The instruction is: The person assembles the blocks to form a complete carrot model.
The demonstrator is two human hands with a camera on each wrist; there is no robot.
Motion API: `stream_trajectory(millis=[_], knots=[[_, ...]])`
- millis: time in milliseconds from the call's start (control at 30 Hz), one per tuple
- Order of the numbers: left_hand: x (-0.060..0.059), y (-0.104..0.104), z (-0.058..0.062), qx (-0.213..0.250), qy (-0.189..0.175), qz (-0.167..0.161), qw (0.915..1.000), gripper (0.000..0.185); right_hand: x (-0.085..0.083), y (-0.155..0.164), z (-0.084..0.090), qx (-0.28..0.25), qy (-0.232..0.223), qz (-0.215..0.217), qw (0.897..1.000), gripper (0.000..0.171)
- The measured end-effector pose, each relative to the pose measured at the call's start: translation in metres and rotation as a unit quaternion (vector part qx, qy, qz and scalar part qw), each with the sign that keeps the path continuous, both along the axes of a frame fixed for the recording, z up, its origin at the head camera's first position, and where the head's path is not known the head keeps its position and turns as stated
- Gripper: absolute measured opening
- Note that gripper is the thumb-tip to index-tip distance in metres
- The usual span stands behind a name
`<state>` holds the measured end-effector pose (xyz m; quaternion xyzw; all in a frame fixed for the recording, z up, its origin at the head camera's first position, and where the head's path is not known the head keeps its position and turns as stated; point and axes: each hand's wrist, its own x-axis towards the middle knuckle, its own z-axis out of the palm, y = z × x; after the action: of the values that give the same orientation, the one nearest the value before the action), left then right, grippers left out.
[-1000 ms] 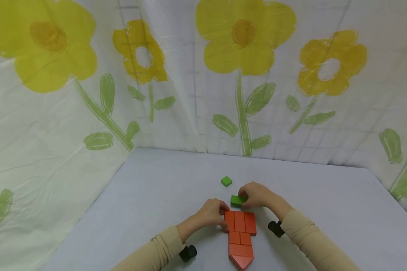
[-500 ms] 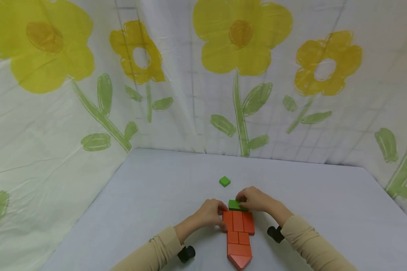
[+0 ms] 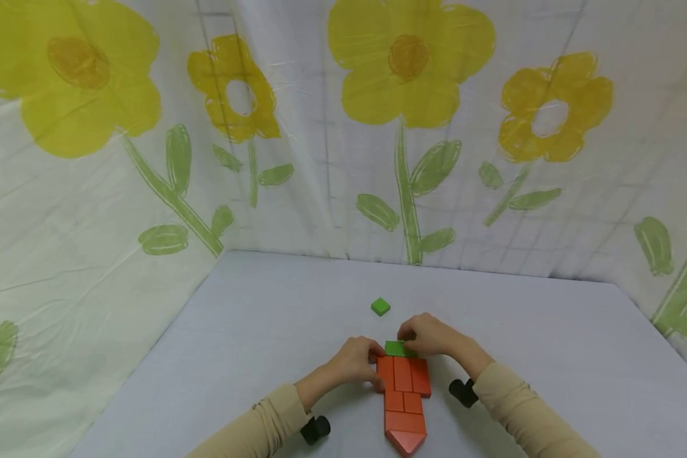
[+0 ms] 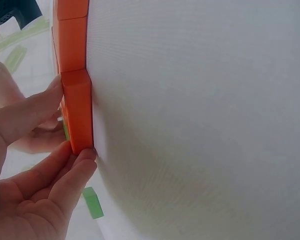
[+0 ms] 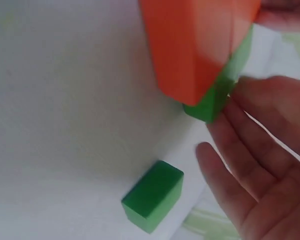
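Note:
My left hand (image 3: 350, 366) pinches the outer-left orange block (image 4: 79, 112) of an arrangement lying flat on the table, thumb at its near end and fingertips at the far end. My right hand (image 3: 434, 335) holds a flat green block (image 3: 395, 348) right against the far edge of the orange row. That green block is partly covered by the fingers. Below the row of three orange blocks come two small blocks (image 3: 403, 401), a wide one (image 3: 404, 422) and a triangular piece (image 3: 406, 441) pointing toward me. Part of the orange group also shows in the right wrist view.
A second small green block (image 3: 380, 306) lies by itself beyond my hands on the pale table (image 3: 286, 299). Behind the table hangs a white curtain (image 3: 309, 159) with yellow flowers. Black wrist cameras (image 3: 315, 430) sit under both forearms.
My right hand has brought the green block nearer and slightly left, from apart to up against the orange row. The left hand has stayed at the outer-left orange block.

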<state>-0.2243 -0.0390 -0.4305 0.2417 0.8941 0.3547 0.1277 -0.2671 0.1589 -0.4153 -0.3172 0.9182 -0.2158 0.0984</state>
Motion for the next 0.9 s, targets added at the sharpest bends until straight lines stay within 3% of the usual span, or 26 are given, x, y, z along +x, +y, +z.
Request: stream_trajectory(millis=[200, 600, 767, 900], knots=[[0.000, 0.001, 0.000, -0.008, 0.002, 0.005, 1.0000, 0.047, -0.015, -0.006, 0.005, -0.009, 0.063, -0.051, 0.997, 0.022], [0.001, 0.001, -0.001, 0.004, 0.008, -0.003, 1.0000, 0.045, -0.042, -0.038, 0.003, 0.109, 0.080, -0.018, 0.991, 0.051], [0.002, 0.002, 0.001, 0.005, 0.004, -0.004, 1.0000, 0.044, -0.044, -0.041, -0.001, 0.121, 0.090, -0.038, 0.988, 0.043], [0.002, 0.000, 0.003, 0.005, 0.004, -0.001, 1.0000, 0.044, -0.042, -0.041, -0.002, 0.090, 0.101, -0.042, 0.990, 0.032]])
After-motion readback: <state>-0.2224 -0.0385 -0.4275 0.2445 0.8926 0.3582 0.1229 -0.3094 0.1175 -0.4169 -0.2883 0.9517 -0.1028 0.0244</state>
